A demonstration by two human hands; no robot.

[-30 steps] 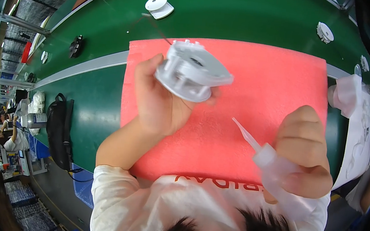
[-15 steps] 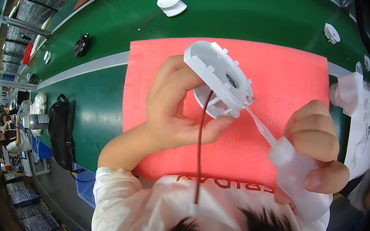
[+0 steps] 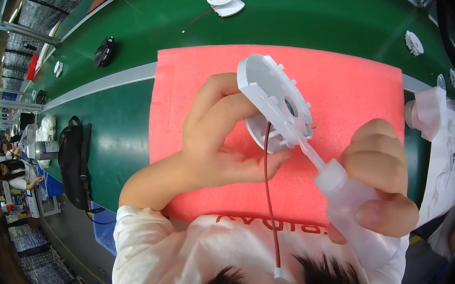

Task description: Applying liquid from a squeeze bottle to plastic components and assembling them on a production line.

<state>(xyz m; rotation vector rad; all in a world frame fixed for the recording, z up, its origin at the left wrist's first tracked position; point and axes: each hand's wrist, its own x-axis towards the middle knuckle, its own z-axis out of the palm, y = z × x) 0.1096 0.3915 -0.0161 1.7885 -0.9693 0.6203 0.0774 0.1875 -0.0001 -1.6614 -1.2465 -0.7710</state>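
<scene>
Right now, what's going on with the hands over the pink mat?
A person's left hand holds up a white plastic part above the pink mat, with a dark red wire hanging from it. The right hand grips a cloudy squeeze bottle. Its thin tip is at the part's edge, though I can't tell whether anything is coming out. Another white piece lies beyond the mat on the green surface.
</scene>
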